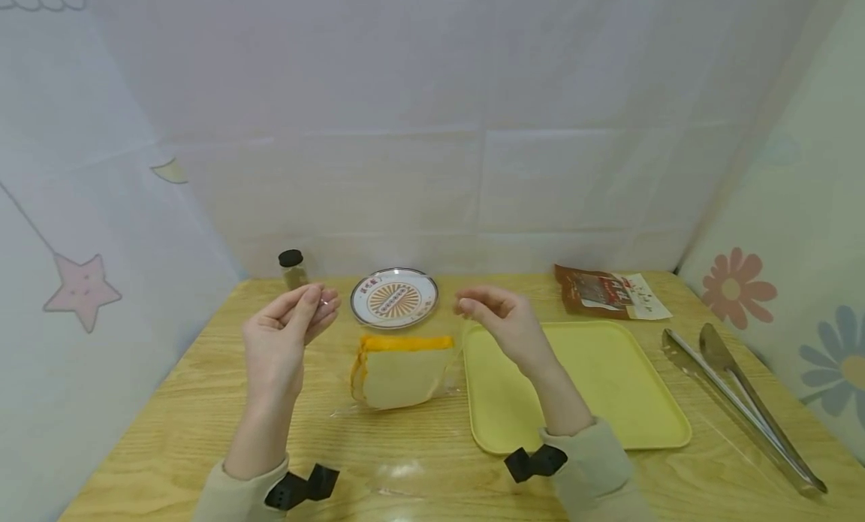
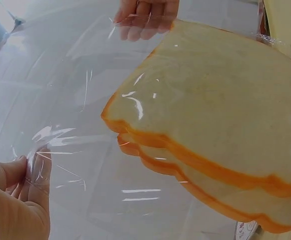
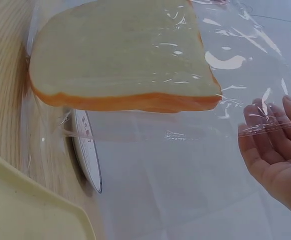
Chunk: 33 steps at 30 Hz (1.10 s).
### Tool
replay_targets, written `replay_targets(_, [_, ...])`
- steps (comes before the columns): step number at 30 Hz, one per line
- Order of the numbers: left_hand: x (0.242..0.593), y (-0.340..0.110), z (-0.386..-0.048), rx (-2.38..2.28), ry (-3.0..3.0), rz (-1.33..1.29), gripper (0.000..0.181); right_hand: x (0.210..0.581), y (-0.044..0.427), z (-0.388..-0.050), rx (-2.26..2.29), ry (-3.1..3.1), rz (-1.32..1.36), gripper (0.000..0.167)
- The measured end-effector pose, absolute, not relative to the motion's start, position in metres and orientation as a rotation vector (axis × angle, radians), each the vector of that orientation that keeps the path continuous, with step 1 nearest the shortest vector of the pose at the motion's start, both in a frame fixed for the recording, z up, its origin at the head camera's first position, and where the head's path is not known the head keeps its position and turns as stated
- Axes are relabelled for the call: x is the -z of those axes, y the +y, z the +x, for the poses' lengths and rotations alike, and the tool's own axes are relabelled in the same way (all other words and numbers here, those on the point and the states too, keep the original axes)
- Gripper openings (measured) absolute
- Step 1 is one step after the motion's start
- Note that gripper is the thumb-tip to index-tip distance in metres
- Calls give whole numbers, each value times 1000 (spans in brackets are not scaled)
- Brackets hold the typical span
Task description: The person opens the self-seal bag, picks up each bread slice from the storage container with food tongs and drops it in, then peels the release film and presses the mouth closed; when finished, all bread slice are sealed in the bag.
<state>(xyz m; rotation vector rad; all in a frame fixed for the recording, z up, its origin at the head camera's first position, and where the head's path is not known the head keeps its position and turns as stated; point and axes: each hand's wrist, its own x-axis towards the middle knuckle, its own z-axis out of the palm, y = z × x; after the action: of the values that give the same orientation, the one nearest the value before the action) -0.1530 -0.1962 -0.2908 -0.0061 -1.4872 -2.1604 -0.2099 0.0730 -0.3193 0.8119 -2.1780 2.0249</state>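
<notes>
Two bread slices [image 1: 405,375] with orange crust lie one against the other inside a clear plastic bag [image 2: 100,165]. My left hand [image 1: 280,342] pinches one top corner of the bag between thumb and fingers. On the other side my right hand [image 1: 507,327] holds the bag's opposite edge, thumb in front and curled fingers behind the film, as the right wrist view shows. The film stretches between both hands, with the bread below them. Whether the bag's bottom touches the table cannot be told.
Behind the bread sits a round patterned plate [image 1: 395,298], with a black-capped jar [image 1: 293,270] to its left. A yellow tray [image 1: 581,387] lies at right. Beyond it are a brown-and-white food packet [image 1: 608,293] and metal tongs [image 1: 743,409].
</notes>
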Motion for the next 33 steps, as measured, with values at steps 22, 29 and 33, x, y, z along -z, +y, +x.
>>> replay_targets(22, [298,-210,-156,1765,-1695,-444,14,309,77,-210,-2127,-2034,792,22])
replay_targets(29, [299,-216,-158,1711,-1727,-504,11,309,80,-212,-2132,-2026,819,15])
replay_targets(33, [299,-221,-158,1737,-1724,-545,13,310,79,-214,-2130,-2004,854,16])
